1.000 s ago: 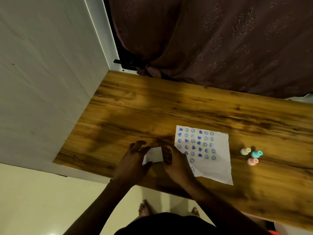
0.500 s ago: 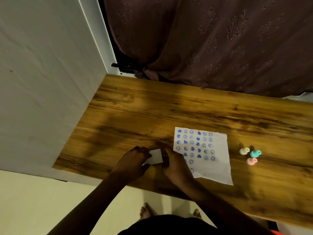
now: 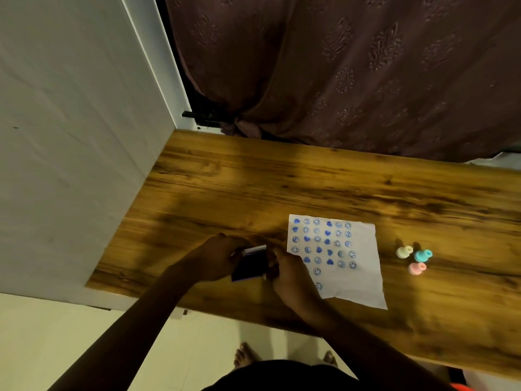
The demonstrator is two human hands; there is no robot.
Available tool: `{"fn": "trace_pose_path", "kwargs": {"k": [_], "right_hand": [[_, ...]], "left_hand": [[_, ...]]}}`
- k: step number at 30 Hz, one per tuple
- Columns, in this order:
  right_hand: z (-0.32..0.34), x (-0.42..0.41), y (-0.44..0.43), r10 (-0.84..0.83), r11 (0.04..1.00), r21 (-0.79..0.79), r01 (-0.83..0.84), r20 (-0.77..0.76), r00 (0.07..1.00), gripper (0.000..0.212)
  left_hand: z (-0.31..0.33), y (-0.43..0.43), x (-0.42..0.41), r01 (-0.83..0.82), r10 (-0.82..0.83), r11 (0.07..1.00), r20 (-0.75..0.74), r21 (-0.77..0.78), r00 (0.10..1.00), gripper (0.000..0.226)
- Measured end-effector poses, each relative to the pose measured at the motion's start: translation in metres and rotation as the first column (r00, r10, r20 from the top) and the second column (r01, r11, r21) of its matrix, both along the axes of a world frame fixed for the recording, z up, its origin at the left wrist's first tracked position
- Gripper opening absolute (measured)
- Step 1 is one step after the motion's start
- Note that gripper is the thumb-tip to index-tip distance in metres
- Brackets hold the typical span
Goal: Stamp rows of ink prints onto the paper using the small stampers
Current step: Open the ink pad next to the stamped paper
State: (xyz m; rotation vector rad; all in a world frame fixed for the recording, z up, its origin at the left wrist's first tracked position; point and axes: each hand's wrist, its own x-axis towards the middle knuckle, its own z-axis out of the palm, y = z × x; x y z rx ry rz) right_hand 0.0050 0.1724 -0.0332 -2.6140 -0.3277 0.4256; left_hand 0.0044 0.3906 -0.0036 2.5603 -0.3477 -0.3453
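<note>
A white paper with rows of blue heart and smiley prints lies on the wooden table. Left of it, my left hand and my right hand both hold a small ink pad case; its white lid is raised and the dark blue pad shows. Three small stampers stand right of the paper: a cream one, a teal one and a pink one. My right hand covers the paper's lower left corner.
A white wall panel borders the table's left end. A dark patterned curtain hangs behind the far edge. The table's near edge is close to my hands, with my bare feet on the pale floor below.
The white case between my hands was closed; now its lid is lifted and the dark blue pad shows. My hands stayed in about the same spot.
</note>
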Motion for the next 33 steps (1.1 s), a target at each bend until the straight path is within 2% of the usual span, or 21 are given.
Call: {"fn": "trace_pose_path", "kwargs": {"k": [6, 16, 24, 33], "right_hand": [[0.003, 0.001, 0.001, -0.023, 0.999, 0.042, 0.023, 0.003, 1.000, 0.059], [0.007, 0.003, -0.001, 0.011, 0.999, 0.051, -0.008, -0.048, 0.999, 0.060], [0.008, 0.002, -0.002, 0.011, 1.000, 0.011, -0.011, -0.024, 1.000, 0.063], [0.009, 0.000, -0.005, 0.002, 0.991, 0.133, 0.007, -0.072, 0.997, 0.059]], "left_hand": [[-0.012, 0.002, 0.010, -0.087, 0.089, 0.995, 0.067, -0.040, 0.994, 0.034], [-0.023, 0.003, 0.027, -0.239, 0.240, 0.971, -0.015, 0.015, 0.971, 0.037], [-0.026, 0.003, 0.032, -0.273, 0.274, 0.959, -0.002, 0.071, 0.962, 0.035], [-0.026, 0.000, 0.028, -0.290, 0.285, 0.953, 0.061, 0.091, 0.957, 0.031]]}}
